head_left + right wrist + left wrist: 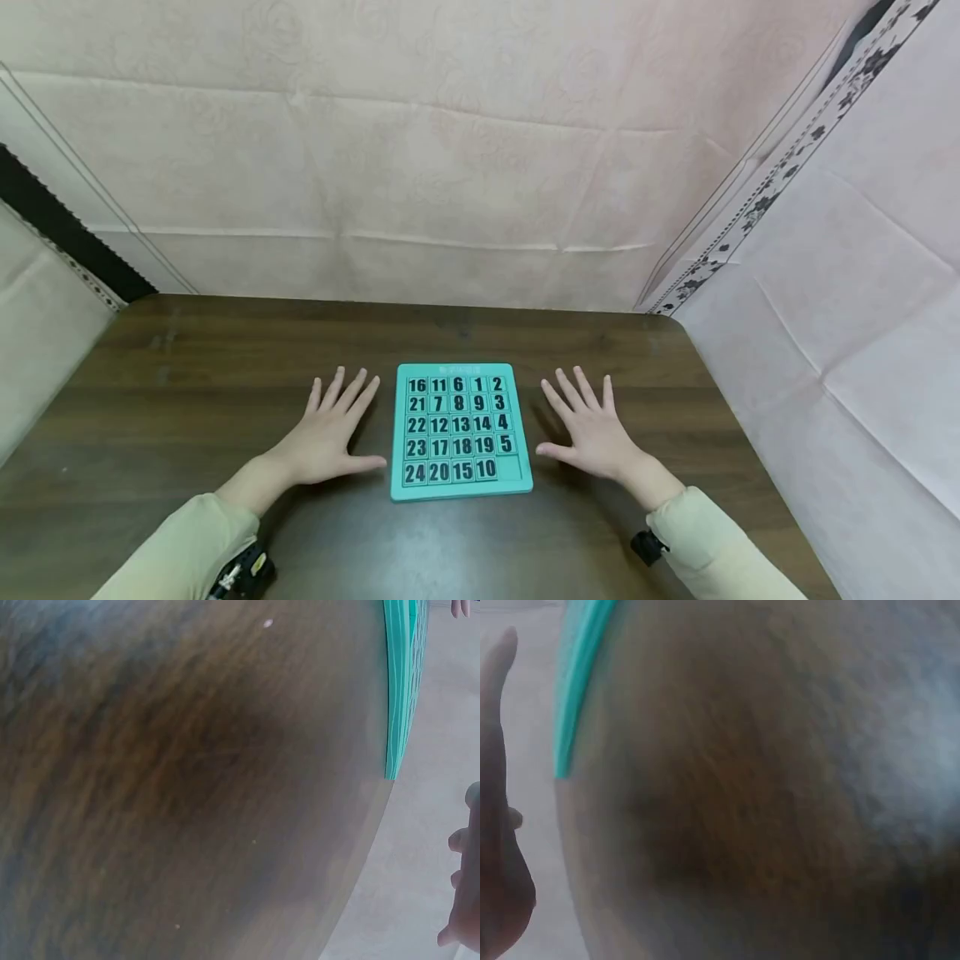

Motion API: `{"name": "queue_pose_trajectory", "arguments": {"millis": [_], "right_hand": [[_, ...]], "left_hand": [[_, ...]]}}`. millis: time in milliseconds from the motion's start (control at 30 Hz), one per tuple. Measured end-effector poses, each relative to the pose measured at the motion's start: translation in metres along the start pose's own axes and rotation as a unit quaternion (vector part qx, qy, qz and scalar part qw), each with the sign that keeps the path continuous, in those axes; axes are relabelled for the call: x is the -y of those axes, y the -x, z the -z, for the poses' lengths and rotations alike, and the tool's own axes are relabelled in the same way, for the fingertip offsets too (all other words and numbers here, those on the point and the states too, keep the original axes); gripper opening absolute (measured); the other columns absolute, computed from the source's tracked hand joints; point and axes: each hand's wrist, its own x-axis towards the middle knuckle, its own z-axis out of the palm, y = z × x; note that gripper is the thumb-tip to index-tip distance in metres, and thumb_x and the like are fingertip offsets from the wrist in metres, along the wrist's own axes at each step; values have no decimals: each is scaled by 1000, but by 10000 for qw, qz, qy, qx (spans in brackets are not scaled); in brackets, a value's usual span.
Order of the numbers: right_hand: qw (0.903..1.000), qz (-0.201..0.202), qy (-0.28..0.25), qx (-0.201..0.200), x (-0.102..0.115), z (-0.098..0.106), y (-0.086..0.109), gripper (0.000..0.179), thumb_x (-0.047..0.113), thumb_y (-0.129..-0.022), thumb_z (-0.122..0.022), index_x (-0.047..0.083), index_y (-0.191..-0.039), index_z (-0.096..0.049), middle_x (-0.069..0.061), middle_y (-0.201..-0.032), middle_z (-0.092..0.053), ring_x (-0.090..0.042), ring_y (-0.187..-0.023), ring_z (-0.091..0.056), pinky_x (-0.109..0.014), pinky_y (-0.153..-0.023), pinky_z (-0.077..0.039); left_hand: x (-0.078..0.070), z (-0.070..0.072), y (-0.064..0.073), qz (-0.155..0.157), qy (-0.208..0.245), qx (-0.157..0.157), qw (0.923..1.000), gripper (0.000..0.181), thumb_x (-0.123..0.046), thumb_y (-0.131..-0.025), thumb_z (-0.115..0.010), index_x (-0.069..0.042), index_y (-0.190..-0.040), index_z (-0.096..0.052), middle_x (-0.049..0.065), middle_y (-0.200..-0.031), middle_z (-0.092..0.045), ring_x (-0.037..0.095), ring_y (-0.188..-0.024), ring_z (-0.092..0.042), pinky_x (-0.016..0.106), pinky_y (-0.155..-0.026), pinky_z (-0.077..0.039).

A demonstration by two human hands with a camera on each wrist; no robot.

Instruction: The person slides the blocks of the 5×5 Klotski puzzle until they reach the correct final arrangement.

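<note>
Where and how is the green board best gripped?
Probably by its two side edges, left hand from the left, right hand from the right: the board lies flat between them, those edges uncovered, and gripping there should avoid the tiles.

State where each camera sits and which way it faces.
Head: on the head, facing forward and down at the sliding number puzzle between left hand and right hand; both sleeves show.
Left wrist: worn there, facing wood-grain table; left hand at left edge.
Right wrist: worn there, facing table; right hand at right edge, fingertips top right.
Both wrist views share the puzzle's edge.
</note>
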Motion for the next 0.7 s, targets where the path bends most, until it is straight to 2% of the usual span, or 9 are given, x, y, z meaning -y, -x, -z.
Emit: {"name": "queue_pose_trajectory", "arguments": {"millis": [333,600,700], "right_hand": [[9999,80,-19,137,3,0,-3,90,60,-80,-60,15,-149,-25,-15,-155,-22,-39,-144,-11,-69,-107,1],[9992,306,-170,201,9,-2,-4,89,59,-80,-60,15,-149,-26,-15,-155,-23,-39,-143,-14,-69,-107,-1],[9982,400,-292,341,11,-3,-3,90,59,-81,-59,14,-150,-23,-14,-155,-23,-37,-144,-14,-68,-108,-4]], "left_hand": [[-1,-14,-5,-176,34,156,9997,114,-74,-68,-62,-8,-150,-19,18,-155,-17,45,-142,-8,67,-109,-5],[-3,-22,-5,-220,3,430,9988,113,-77,-69,-57,-10,-151,-18,16,-157,-15,42,-143,-7,65,-110,-3],[-5,-24,-6,-333,25,415,9986,111,-76,-70,-58,-9,-150,-19,17,-156,-15,42,-143,-8,65,-109,-4]]}}
